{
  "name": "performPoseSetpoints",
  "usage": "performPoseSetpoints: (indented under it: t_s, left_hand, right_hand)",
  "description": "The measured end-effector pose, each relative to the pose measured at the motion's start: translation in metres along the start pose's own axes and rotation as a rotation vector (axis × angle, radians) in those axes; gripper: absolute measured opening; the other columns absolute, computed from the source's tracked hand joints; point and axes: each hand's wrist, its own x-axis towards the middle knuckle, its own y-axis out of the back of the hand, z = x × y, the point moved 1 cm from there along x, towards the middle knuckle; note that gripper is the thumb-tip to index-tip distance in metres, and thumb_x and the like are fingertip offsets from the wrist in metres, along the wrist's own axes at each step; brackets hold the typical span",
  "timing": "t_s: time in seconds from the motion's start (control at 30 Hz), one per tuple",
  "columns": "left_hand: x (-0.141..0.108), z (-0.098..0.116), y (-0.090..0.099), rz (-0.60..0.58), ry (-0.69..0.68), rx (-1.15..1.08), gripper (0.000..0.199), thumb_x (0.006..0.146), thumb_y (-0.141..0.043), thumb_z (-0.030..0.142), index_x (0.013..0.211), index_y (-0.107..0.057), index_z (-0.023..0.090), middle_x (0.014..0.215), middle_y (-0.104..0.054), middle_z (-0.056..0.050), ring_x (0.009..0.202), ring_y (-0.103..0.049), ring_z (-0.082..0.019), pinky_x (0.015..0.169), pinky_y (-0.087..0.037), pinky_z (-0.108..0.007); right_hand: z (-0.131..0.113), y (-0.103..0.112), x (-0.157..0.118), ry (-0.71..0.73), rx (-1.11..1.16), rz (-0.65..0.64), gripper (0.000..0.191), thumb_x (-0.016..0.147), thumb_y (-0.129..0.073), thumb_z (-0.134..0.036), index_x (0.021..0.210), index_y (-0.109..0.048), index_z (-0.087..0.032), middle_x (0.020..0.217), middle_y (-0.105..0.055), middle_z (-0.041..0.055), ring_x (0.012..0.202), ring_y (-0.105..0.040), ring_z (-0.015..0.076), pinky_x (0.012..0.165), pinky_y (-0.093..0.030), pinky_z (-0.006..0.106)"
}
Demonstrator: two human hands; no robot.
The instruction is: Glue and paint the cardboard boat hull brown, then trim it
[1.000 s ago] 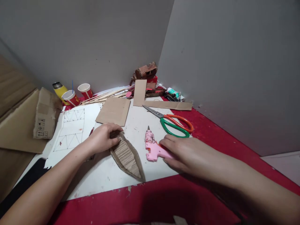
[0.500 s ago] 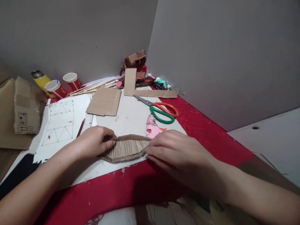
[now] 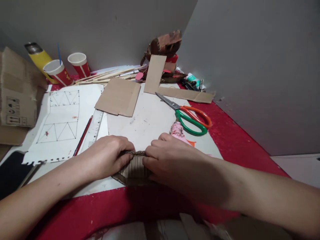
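A low-walled cardboard piece [image 3: 136, 171] with a ribbed floor lies near the front edge of the white board. Pinching its far rim from the left is my left hand [image 3: 113, 156], thumb and fingers closed on the wall. My right hand [image 3: 165, 158] grips the same rim a short way to the right and covers the piece's right end. Just beyond my right hand is a pink glue gun [image 3: 178, 130], partly hidden by it. Scissors [image 3: 186, 113] with one green and one orange handle lie behind the glue gun.
Flat cardboard pieces [image 3: 118, 96] lie at the back of the board. To the left are a drawn sheet [image 3: 63, 115], a red pencil [image 3: 83, 136], a ruler [image 3: 96, 128] and a carton [image 3: 21, 88]. Paper cups [image 3: 78, 65], a yellow bottle [image 3: 41, 60] and thin sticks [image 3: 107, 77] stand or lie behind.
My right hand has moved from the right end of the cardboard piece to its far rim, closer to my left hand. The camera view has shifted and come closer.
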Motion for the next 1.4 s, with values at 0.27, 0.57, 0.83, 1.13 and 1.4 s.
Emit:
performPoseSetpoints:
  t_s: [0.27, 0.57, 0.83, 1.13, 1.4]
  left_hand:
    - [0.0, 0.006, -0.002, 0.002, 0.029, 0.058, 0.016, 0.084, -0.052, 0.023, 0.078, -0.067, 0.024, 0.076, -0.066, -0.004, 0.07, -0.061, -0.022, 0.061, -0.035, -0.031]
    - [0.004, 0.006, -0.001, -0.008, 0.018, 0.003, 0.011, 0.083, -0.056, 0.028, 0.08, -0.066, 0.025, 0.082, -0.07, -0.004, 0.075, -0.063, -0.023, 0.064, -0.039, -0.031]
    - [0.004, 0.004, -0.003, -0.011, 0.079, 0.036, 0.007, 0.083, -0.061, 0.031, 0.086, -0.062, 0.026, 0.084, -0.067, -0.002, 0.077, -0.061, -0.022, 0.066, -0.038, -0.031]
    - [0.004, 0.003, -0.006, 0.0, 0.027, 0.032, 0.002, 0.084, -0.061, 0.026, 0.085, -0.059, 0.026, 0.084, -0.064, -0.001, 0.078, -0.059, -0.022, 0.065, -0.036, -0.03]
    - [0.0, 0.006, -0.006, -0.022, 0.069, 0.024, 0.005, 0.085, -0.059, 0.025, 0.09, -0.06, 0.025, 0.089, -0.064, -0.002, 0.082, -0.058, -0.022, 0.069, -0.038, -0.031]
  right_hand:
    - [-0.003, -0.002, -0.004, 0.02, 0.011, 0.048, 0.015, 0.088, -0.059, -0.015, 0.075, -0.062, -0.022, 0.071, -0.059, 0.0029, 0.064, -0.044, 0.0191, 0.062, -0.018, 0.037]
    - [-0.005, -0.003, -0.003, 0.014, 0.077, 0.105, 0.018, 0.086, -0.053, -0.008, 0.076, -0.064, -0.019, 0.069, -0.058, 0.0041, 0.063, -0.047, 0.0186, 0.062, -0.022, 0.036]
    - [-0.005, 0.0, -0.011, 0.055, 0.17, 0.096, 0.013, 0.087, -0.056, -0.01, 0.087, -0.066, -0.018, 0.08, -0.062, 0.0036, 0.072, -0.052, 0.0205, 0.066, -0.032, 0.037]
    - [-0.009, -0.01, -0.005, 0.053, 0.24, 0.108, 0.012, 0.086, -0.056, -0.014, 0.084, -0.068, -0.016, 0.082, -0.06, 0.0053, 0.073, -0.051, 0.0205, 0.066, -0.031, 0.037]
    - [0.0, -0.002, -0.013, -0.069, 0.276, 0.144, 0.015, 0.09, -0.054, -0.009, 0.083, -0.063, -0.018, 0.08, -0.063, 0.0022, 0.073, -0.052, 0.0188, 0.068, -0.032, 0.035]
